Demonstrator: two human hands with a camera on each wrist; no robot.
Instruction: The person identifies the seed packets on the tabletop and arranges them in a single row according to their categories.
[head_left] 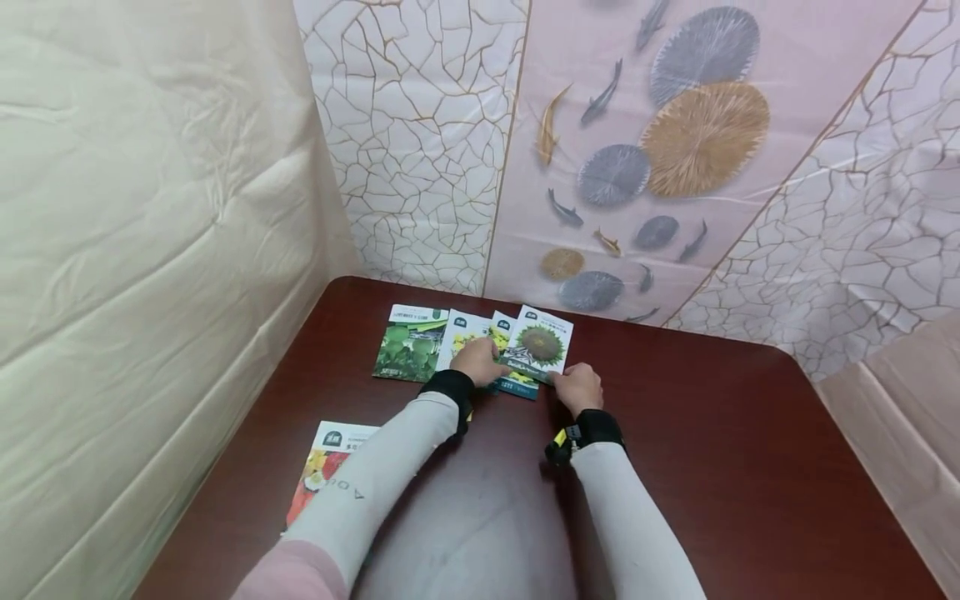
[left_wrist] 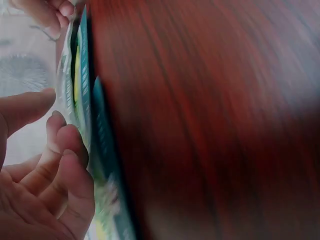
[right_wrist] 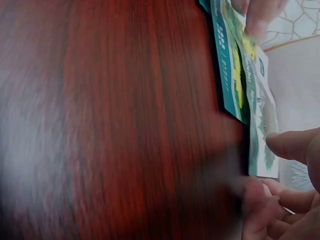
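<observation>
A sunflower seed packet (head_left: 539,343) lies at the right end of a row near the table's far edge, overlapping a yellow-flower packet with a teal lower edge (head_left: 517,385). My right hand (head_left: 580,388) pinches its lower right corner, thumb (right_wrist: 286,144) on the printed face and fingers at the side edge. At the packet's lower left is my left hand (head_left: 478,362), its loosely bent fingers (left_wrist: 72,145) touching the packets there. The left hand partly covers another yellow-flower packet (head_left: 456,330). Beside that one lies a green leafy packet (head_left: 411,343).
Another packet with red and yellow pictures (head_left: 324,458) lies nearer on the left, partly behind my left sleeve (head_left: 378,479). The dark red-brown table (head_left: 720,450) meets patterned cloth (head_left: 420,142) at the back and pale cloth (head_left: 150,250) on the left.
</observation>
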